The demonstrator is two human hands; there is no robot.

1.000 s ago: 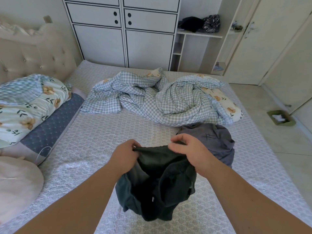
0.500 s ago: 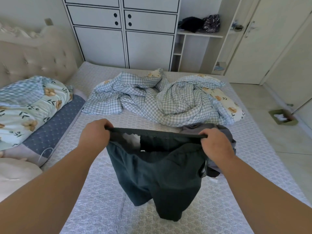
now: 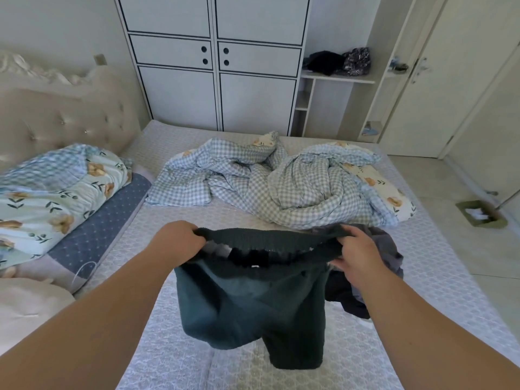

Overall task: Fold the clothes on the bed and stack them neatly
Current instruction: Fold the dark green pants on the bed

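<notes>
Dark green shorts [image 3: 250, 305] are held up above the bed [image 3: 157, 358], stretched by the waistband. Left hand [image 3: 176, 243] is clenched on the left end of the band, right hand [image 3: 356, 256] on the right end. The legs hang below the hands. A grey garment [image 3: 389, 249] lies crumpled just beyond the right hand. A checked quilt [image 3: 281, 181] is bunched farther ahead of both hands.

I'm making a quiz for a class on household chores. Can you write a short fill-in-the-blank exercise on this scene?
1. Both hands, left hand and right hand, hold the dark green shorts by the ____.
2. The gray garment lies by the ____ hand.
3. The crumpled blanket has a ____ pattern.

Missing words: waistband; right; checked
</notes>
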